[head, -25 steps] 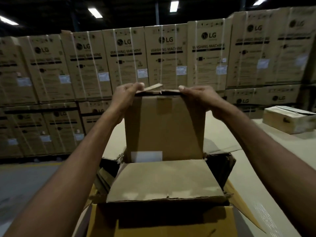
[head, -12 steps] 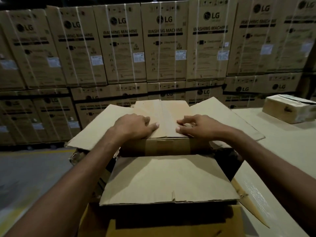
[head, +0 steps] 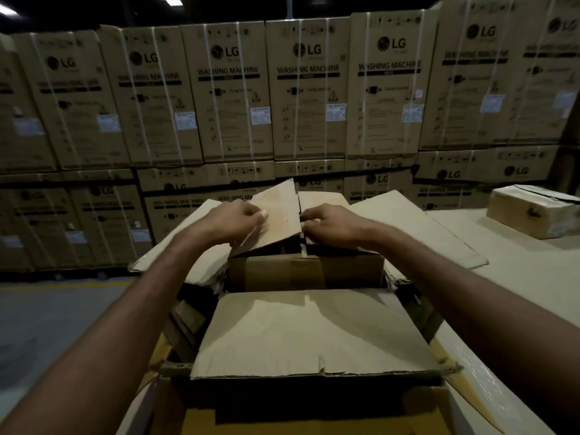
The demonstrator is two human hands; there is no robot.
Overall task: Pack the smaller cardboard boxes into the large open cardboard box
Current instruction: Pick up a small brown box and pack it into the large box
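Cardboard fills the whole back of the view: a strapped wall of printed washing-machine cartons point(head: 307, 89), matte brown with pale labels. In front of it lies a pale work surface point(head: 518, 277), smooth and faintly glossy near its right edge.

At the near left corner of that surface sits the large open box point(head: 314, 337). Its long flaps splay outward, with dented corners and a ragged near edge. The smaller box point(head: 307, 273), a squat rectangular carton with a tape band down its front, already stands inside against the far wall. A second small box point(head: 533, 215) waits well apart at the far right edge, not yet packed.

The step in hand looks like closing the lid of the seated carton. Its left top flap point(head: 279, 211) tilts up stiffly, while its right top flap point(head: 324, 198) lies nearly flat.

The left hand point(head: 229, 219) pinches the raised flap, thumb on top. The right hand point(head: 335, 226) curls its fingers over the seam edge of the low flap.

Next, I judge, both flaps need pressing level so they meet. Then comes a reach for the spare box. Thin corrugated board creases easily, so a firm, even push would suit.
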